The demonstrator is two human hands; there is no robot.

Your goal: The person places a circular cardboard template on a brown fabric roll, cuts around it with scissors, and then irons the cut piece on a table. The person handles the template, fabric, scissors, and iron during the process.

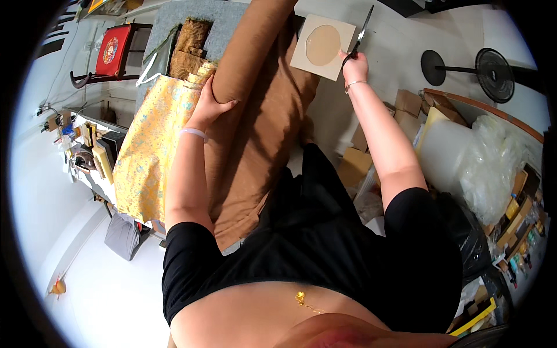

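Observation:
My left hand [208, 108] is closed at the near end of a thick roll of brown fabric [249, 52], its thumb lying across the roll and its fingers partly hidden along the side. Against that hand's left lies yellow fabric with a blue floral pattern [152, 139], folded at its far end. Black-handled scissors [361, 36] are in my right hand [355, 68], blades pointing away from me. A square beige board [332, 68] with an oval in its middle touches or sits just behind those fingers; whether they hold it I cannot tell. Loose brown fabric [261, 133] drapes beside the roll.
Folded gold-brown fabric [188, 46] lies on a grey surface [229, 14]. A red-backed chair [113, 51] stands at the far left, a black fan [493, 72] at the far right. Cardboard boxes [355, 165] and clear plastic wrap [487, 168] crowd my right side.

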